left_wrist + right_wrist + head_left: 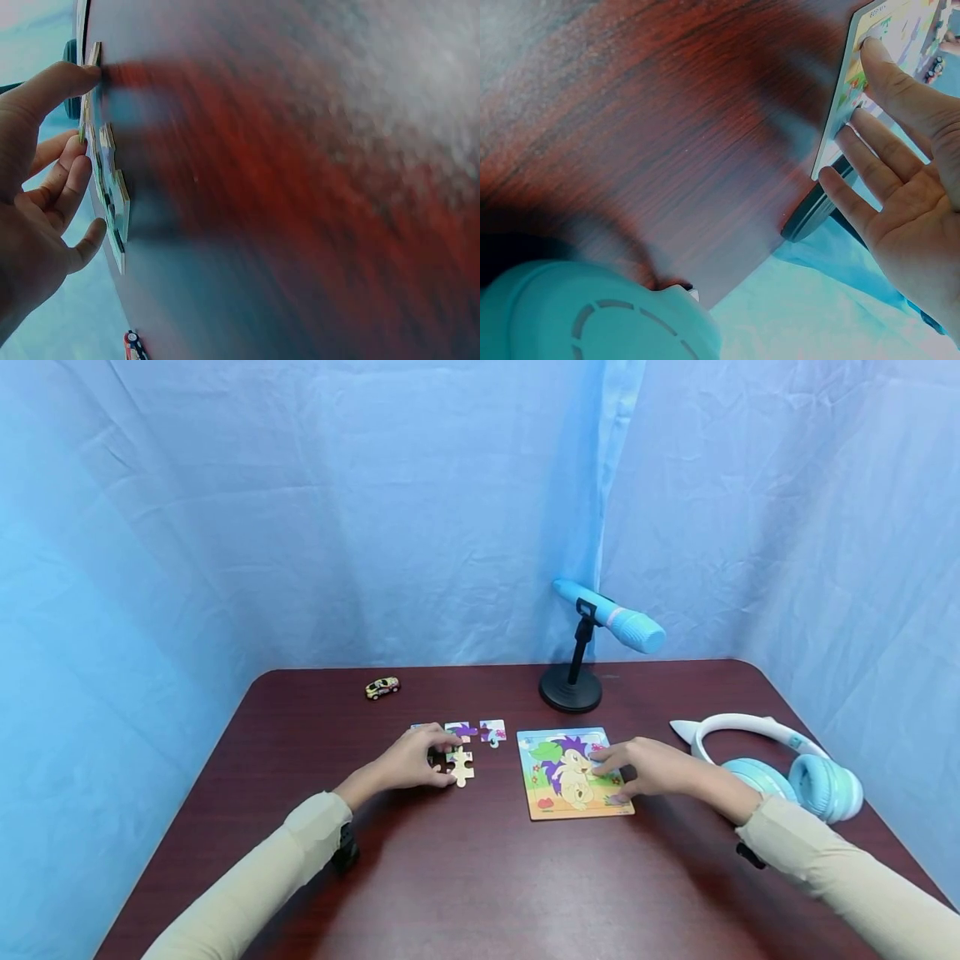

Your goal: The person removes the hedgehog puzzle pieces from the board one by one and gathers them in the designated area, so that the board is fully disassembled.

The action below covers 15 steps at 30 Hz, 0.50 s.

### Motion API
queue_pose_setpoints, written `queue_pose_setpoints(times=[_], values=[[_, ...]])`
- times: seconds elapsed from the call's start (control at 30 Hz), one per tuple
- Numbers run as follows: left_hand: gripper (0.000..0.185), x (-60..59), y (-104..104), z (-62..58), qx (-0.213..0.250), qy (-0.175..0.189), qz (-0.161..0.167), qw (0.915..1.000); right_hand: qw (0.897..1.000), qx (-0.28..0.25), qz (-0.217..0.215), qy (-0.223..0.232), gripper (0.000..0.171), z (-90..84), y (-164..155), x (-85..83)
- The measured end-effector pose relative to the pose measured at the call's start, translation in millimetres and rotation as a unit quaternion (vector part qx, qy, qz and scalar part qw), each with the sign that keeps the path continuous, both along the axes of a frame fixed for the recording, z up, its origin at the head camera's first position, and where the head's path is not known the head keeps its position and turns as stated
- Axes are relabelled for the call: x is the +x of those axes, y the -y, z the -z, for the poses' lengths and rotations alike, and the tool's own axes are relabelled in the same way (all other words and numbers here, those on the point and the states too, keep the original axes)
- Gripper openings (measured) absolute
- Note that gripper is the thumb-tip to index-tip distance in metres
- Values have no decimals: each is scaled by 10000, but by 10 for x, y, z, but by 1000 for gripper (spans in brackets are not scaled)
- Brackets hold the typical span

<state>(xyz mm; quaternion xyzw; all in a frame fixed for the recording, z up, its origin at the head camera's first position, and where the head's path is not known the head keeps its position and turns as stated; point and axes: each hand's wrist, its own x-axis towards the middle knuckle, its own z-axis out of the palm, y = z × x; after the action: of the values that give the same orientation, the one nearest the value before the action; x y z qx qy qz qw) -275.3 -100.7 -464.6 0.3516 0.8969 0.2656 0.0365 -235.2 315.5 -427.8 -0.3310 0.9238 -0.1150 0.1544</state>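
My left hand (416, 757) is over a group of jigsaw puzzle pieces, its thumb and fingers pinching a cream puzzle piece (462, 770) with knobbed edges. Two printed puzzle pieces, one purple and white (457, 730) and one white and pink (492, 731), lie just beyond it. Part of the group is hidden by the hand. In the left wrist view, the thumb (79, 79) touches a piece's edge. My right hand (648, 766) rests on the right side of a puzzle board (546, 802) printed with a purple-haired hedgehog. Its fingers (881, 146) are spread and fairly straight.
A blue microphone (633, 628) on a black round stand (570, 689) stands behind the board. White and turquoise headphones (813, 781) lie beside the right forearm. A small toy car (382, 687) sits at the back left. Blue cloth (420, 527) hangs behind the dark table (465, 893).
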Motion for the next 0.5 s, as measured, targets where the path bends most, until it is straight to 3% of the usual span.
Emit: queue_pose_setpoints(times=[0.17,0.5], values=[[51,-16,37,-12,121,211,41,9997,10000,26,1,7,49,4,-16,-17],[49,-34,56,13,142,233,27,9996,10000,-7,6,39,49,22,-26,-21]])
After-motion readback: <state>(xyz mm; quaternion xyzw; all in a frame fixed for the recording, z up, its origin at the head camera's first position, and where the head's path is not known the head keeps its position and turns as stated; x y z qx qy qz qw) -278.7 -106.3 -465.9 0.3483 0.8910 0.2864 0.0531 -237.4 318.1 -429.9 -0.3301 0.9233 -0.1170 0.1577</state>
